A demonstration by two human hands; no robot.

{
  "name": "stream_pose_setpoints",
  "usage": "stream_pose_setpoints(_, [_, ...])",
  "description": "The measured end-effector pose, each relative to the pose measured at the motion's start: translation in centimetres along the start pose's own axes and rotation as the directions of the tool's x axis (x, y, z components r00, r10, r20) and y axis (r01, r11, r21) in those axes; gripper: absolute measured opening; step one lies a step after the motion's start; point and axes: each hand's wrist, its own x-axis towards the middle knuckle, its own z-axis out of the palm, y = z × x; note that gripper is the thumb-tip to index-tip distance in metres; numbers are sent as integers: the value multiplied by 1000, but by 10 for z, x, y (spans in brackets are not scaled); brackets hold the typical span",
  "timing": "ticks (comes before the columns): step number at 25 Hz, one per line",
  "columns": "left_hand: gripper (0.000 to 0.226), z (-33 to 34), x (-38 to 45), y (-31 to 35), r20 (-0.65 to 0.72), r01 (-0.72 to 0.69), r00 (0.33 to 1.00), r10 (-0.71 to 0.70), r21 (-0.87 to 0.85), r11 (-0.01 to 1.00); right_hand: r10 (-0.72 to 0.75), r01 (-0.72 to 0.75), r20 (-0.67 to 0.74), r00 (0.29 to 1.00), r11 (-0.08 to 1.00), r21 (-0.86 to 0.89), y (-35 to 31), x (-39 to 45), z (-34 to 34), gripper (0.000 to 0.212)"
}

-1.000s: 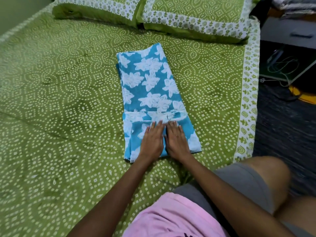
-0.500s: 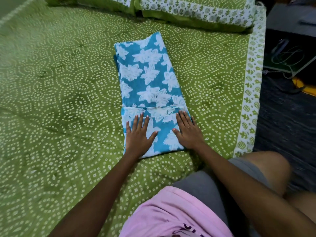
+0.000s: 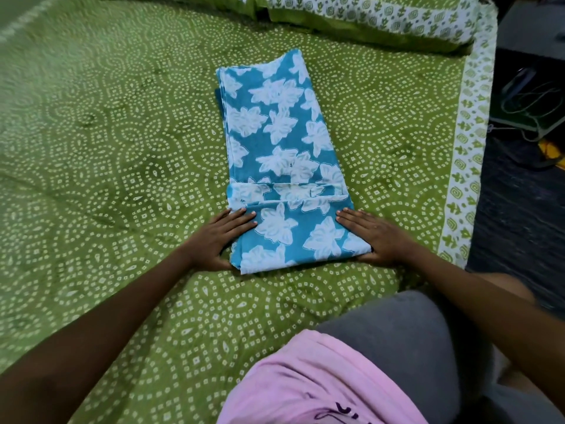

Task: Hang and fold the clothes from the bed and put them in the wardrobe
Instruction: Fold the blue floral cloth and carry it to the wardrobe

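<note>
**Both hands on the blue cloth**

You had a blue cloth [image 3: 281, 160] w/ big white flowers lying on the bed [image 3: 107, 179]. It was folded into a long strip, going away from you toward the pillows [image 3: 382, 22] at the top. The near end was folded back over itself, so a flap lay across the strip.

Your left hand [image 3: 218, 240] lay at the left edge of that near end. The fingers were straight and flat, tips on the cloth, and the thumb lay along the cloth's near left corner. Your right hand [image 3: 374, 237] lay at the right edge, fingers also straight and flat, w/ the thumb low by the near right corner. Neither grip was pinching; both were spread flat and pressing on the cloth. The two hands were apart, one on each side, w/ the flowers showing between them.

The bed had a green sheet w/ white dots in rings. The pillows had the same green and a white border.

You wore a pink top [image 3: 312, 384] and gray shorts [image 3: 406, 341], near the bottom of the view. On the right, past the bed's edge, was a dark floor [image 3: 519, 209] w/ some cords [image 3: 532, 102] on it.
</note>
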Motion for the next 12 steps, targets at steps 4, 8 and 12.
stream_pose_setpoints(4, [71,1,6,-9,-60,-32,998,35,39,999,-73,66,-112,991,996,-59,17,6,-7,67])
stream_pose_setpoints(8, [58,3,22,-19,-105,-73,991,78,51,996,-79,66,-109,991,991,-113,27,24,-11,65])
stream_pose_setpoints(12, [50,-3,40,-7,-289,92,924,-249,-464,881,228,-65,-286,931,872,485,16,37,-16,50])
